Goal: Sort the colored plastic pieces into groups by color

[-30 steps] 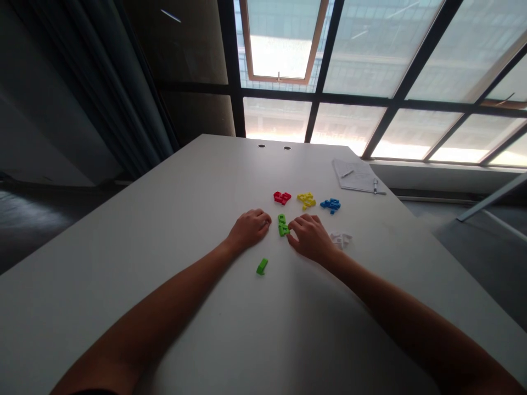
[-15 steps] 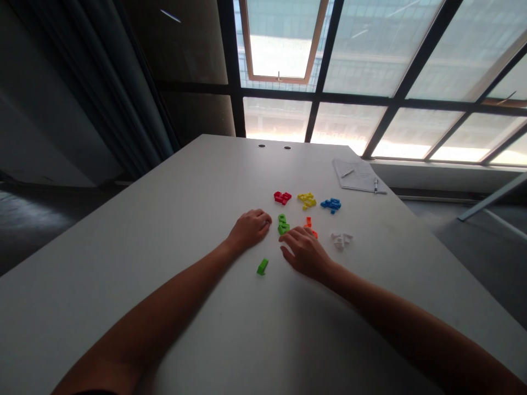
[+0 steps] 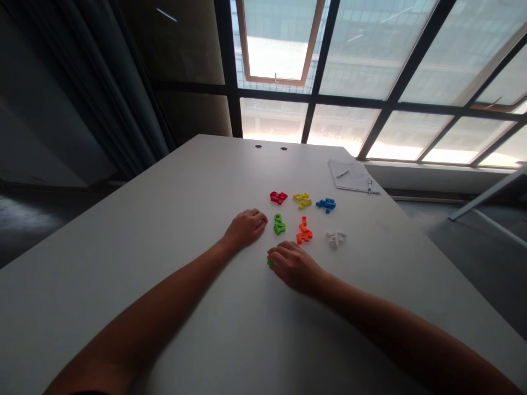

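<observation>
My right hand point(image 3: 294, 266) is closed, its fingertips pinching a small green plastic piece point(image 3: 270, 262) just above or on the white table; most of that piece is hidden by the fingers. My left hand point(image 3: 246, 226) rests on the tabletop with its fingers curled in; what they hold, if anything, cannot be made out. Just right of the left fingertips lies a cluster of green plastic pieces point(image 3: 279, 225). Beyond my right hand sits a group of orange pieces point(image 3: 304, 235), and white pieces point(image 3: 335, 239) lie farther right.
Behind these are red pieces point(image 3: 279, 197), yellow pieces point(image 3: 303, 200) and blue pieces point(image 3: 326, 205) in a row. Paper sheets point(image 3: 349, 175) with two pens lie near the table's right edge. The white table point(image 3: 197, 181) reaches toward the windows.
My right hand has moved toward me and left, off the orange pieces, and has taken hold of the single green piece. My left hand stays at its place on the table.
</observation>
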Demonstrator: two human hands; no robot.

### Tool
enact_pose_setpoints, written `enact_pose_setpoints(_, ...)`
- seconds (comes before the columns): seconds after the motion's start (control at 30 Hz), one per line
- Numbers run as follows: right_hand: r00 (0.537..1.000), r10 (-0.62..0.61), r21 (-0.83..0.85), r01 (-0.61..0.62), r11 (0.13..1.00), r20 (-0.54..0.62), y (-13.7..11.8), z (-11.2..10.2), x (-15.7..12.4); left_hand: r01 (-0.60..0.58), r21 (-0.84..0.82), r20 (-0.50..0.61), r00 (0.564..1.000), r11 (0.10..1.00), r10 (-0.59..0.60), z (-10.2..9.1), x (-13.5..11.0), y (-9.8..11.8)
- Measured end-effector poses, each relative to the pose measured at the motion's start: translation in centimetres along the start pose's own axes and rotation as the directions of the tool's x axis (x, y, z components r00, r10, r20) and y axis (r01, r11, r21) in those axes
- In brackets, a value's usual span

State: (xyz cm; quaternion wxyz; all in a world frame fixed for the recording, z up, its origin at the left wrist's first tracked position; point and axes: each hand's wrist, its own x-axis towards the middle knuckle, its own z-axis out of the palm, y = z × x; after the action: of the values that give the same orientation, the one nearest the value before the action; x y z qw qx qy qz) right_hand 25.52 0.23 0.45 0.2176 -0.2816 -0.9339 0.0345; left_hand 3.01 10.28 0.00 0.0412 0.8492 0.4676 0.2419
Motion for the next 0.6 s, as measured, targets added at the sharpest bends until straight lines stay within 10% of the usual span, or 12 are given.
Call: enact_pose_setpoints(0.6,0.989,0.124,-0.305,-0.096,0.948,0.075,2.5,-0.2,1.9,0.024,-0.135,-0.044,0.999,0.991,-0.03,0.5,0.4,-0.7)
